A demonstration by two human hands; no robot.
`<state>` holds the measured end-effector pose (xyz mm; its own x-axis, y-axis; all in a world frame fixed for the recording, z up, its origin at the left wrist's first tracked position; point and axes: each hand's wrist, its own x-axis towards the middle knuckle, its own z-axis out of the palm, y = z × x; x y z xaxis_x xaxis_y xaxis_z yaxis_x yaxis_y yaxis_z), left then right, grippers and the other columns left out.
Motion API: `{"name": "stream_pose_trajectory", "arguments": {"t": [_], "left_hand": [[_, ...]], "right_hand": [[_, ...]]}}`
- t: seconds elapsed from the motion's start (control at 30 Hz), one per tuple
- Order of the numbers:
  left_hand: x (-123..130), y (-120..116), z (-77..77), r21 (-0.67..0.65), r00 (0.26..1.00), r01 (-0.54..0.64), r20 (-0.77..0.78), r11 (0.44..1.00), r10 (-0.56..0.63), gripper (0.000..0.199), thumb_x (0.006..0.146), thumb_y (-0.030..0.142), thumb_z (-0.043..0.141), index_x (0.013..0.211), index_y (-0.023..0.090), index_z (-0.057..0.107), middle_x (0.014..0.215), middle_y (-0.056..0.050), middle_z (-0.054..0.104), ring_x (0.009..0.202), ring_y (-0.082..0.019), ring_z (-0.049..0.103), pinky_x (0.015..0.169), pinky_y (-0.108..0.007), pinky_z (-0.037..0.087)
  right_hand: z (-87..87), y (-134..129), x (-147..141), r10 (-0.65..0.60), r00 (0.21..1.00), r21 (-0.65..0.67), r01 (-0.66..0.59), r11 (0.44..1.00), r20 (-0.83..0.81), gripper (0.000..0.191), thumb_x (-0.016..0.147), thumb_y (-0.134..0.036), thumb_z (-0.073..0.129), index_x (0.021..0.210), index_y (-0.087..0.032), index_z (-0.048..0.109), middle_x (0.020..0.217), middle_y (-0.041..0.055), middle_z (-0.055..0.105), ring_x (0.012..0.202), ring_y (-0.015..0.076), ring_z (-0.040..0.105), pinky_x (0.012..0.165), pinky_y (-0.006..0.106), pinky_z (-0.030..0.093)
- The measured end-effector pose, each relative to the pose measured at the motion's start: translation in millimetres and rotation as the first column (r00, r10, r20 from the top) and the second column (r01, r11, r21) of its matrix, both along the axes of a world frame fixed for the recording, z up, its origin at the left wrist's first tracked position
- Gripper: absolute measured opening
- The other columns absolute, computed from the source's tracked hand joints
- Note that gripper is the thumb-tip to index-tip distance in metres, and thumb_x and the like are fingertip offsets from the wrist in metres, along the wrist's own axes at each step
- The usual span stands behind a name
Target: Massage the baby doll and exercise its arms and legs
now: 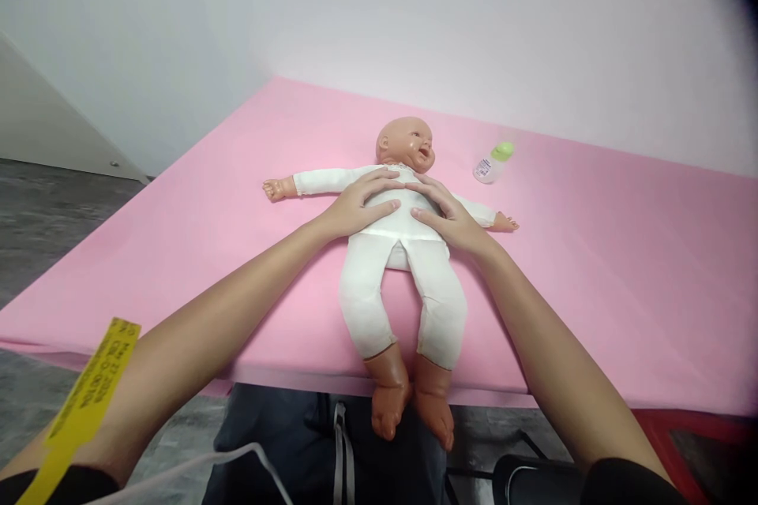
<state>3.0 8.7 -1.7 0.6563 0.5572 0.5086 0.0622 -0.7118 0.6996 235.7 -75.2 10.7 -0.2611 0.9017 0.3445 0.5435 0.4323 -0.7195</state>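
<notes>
A baby doll (398, 260) with a white cloth body lies on its back on the pink-covered table (592, 276). Its head is at the far side and its feet hang over the near edge. My left hand (368, 200) rests on the left side of the doll's chest, fingers stretched out. On the other side, my right hand (445, 210) lies against the chest, fingers also extended. The fingertips of both hands come close together near the middle. Neither hand grips anything; parts of the chest are hidden under them.
A small clear bottle with a green cap (493, 162) lies to the right of the doll's head. A white wall (474, 24) runs behind the table. Below the near edge are a dark chair part (536, 481) and a white cable (237, 451).
</notes>
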Motion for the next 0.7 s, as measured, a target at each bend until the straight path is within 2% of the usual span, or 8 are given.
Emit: {"name": "stream_pose_trajectory", "arguments": {"t": [0.53, 0.7], "left_hand": [[-0.2, 0.1, 0.9, 0.018, 1.000, -0.006, 0.001, 1.000, 0.006, 0.043, 0.094, 0.050, 0.061, 0.130, 0.027, 0.068, 0.149, -0.007, 0.055, 0.146, -0.028, 0.043, 0.126, -0.049, 0.030], [-0.4, -0.4, 1.6, 0.011, 1.000, -0.011, -0.008, 1.000, 0.011, 0.043, 0.093, 0.049, 0.062, 0.130, 0.028, 0.068, 0.149, -0.007, 0.055, 0.146, -0.027, 0.043, 0.126, -0.049, 0.030]], "right_hand": [[-3.2, 1.9, -0.3, -0.033, 0.999, 0.032, 0.033, 0.999, 0.014, 0.050, 0.095, -0.061, 0.060, 0.141, -0.041, 0.057, 0.161, -0.0003, 0.041, 0.154, 0.0257, 0.030, 0.128, 0.050, 0.024], [-3.0, 1.7, -1.0, -0.049, 0.999, 0.030, 0.048, 0.998, 0.018, 0.051, 0.094, -0.064, 0.059, 0.140, -0.042, 0.058, 0.159, -0.0002, 0.042, 0.153, 0.0271, 0.032, 0.127, 0.053, 0.025]]}}
